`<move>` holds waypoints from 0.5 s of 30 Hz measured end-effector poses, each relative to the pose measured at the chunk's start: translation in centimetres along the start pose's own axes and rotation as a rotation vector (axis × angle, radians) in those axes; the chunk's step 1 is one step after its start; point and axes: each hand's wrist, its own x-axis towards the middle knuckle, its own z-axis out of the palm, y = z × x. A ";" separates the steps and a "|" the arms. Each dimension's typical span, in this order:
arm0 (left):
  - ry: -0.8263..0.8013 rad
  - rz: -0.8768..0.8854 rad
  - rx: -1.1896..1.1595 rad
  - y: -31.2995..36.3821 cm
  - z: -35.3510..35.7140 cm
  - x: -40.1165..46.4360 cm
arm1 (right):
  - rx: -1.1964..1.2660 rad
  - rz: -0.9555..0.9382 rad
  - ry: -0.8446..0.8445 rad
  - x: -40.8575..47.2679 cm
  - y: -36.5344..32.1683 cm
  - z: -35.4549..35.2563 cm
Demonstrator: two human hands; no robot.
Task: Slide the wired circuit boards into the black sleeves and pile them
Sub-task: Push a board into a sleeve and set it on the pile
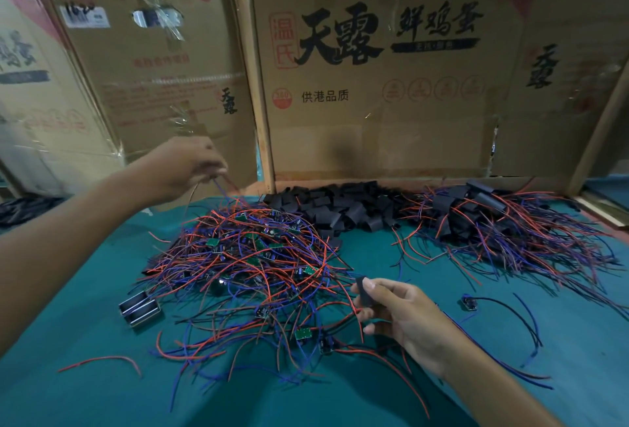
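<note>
Only the head view here, so everything gets placed off the big tangle of wired circuit boards in the middle of the green bench.

Up behind the tangle's far left edge, a couple of wires are being pinched by the left hand, fingers curled down onto them, with the strands running back down into the heap. Whether a board is actually hanging on the end can't be told, it's buried in the mess.

Just off the tangle's near right edge, one black sleeve is held in the right hand, thumb on top and fingers curled underneath. Nothing has been slid into it yet by the looks of it.

Behind the tangle, against the cardboard boxes, a heap of empty sleeves is stacked. Further right of that, the finished pile can be seen, sleeved pieces with red and blue leads fanning out.

Progress guess: a decent batch is done, but loads of bare green boards are left in the tangle, so maybe roughly half at best. A stray board on a black lead is lying right of the right hand, and a small metal part sits at the tangle's near left.
</note>
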 end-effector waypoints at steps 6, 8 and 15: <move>0.050 -0.399 -0.518 2.6 -2.0 0.2 | 0.018 0.002 0.009 0.0 0.0 0.2; 0.013 -0.450 -0.672 4.2 -1.5 -0.3 | 0.022 -0.002 0.012 -0.1 -0.2 0.2; 0.348 -0.704 -1.417 10.6 2.4 -2.4 | 0.017 -0.004 0.046 -0.2 -0.5 0.2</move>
